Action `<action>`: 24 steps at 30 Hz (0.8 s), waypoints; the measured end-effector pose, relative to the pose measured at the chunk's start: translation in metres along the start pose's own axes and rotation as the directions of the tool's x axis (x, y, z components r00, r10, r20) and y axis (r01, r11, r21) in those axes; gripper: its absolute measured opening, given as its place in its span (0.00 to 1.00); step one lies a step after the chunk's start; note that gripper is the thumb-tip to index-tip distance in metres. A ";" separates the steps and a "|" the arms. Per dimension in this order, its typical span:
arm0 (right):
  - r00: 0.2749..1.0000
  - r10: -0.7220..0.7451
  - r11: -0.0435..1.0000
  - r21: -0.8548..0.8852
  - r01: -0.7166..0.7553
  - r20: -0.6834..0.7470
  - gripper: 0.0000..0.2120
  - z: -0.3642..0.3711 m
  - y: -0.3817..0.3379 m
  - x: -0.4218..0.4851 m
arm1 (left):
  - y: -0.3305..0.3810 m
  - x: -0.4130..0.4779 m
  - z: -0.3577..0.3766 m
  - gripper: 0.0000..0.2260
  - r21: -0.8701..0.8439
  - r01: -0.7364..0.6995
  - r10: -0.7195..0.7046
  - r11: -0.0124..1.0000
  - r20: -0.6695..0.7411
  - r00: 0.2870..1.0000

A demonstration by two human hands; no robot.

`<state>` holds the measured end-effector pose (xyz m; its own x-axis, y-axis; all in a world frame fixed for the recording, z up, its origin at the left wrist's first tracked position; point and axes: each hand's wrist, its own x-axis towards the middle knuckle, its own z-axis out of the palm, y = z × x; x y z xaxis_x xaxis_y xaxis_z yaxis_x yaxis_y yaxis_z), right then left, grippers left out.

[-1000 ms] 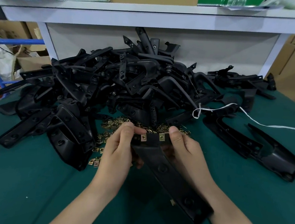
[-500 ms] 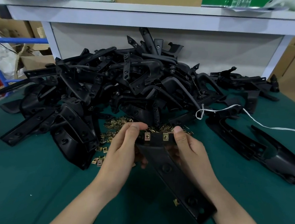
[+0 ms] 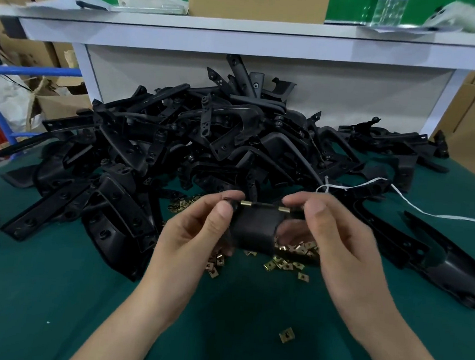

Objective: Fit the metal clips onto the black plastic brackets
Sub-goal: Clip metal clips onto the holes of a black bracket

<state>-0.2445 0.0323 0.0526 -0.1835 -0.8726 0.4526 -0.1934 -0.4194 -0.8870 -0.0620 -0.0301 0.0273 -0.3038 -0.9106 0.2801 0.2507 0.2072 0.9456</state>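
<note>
Both hands hold one black plastic bracket [image 3: 255, 230] up above the green table, its top edge turned toward me. My left hand [image 3: 194, 233] pinches the bracket's left end and my right hand [image 3: 332, 234] pinches its right end. Two brass metal clips [image 3: 247, 203] sit on the bracket's top edge, one near each hand. Loose brass clips [image 3: 289, 263] lie scattered on the cloth under and behind the bracket. A single clip [image 3: 286, 334] lies nearer me between my forearms.
A big heap of black brackets [image 3: 193, 147] fills the table behind my hands. Two long brackets [image 3: 436, 254] lie at the right, with a white string [image 3: 417, 207] across them. A white shelf frame [image 3: 243, 36] rises at the back; cardboard boxes stand on both sides.
The bracket has been lifted and tipped up, so its long body no longer reaches toward me and its clip edge shows end-on. Both hands rose with it, uncovering the clips beneath.
</note>
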 end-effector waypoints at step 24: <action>0.991 -0.118 0.984 -0.129 0.125 0.057 0.14 0.019 0.037 -0.013 | 0.001 0.000 0.001 0.13 0.151 -0.188 0.163 0.971 0.164 0.973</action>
<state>-0.2310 0.0237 0.0122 -0.1044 -0.8298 0.5483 -0.3376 -0.4890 -0.8043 -0.0625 -0.0293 0.0281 -0.4052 -0.7939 0.4534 0.1619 0.4258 0.8902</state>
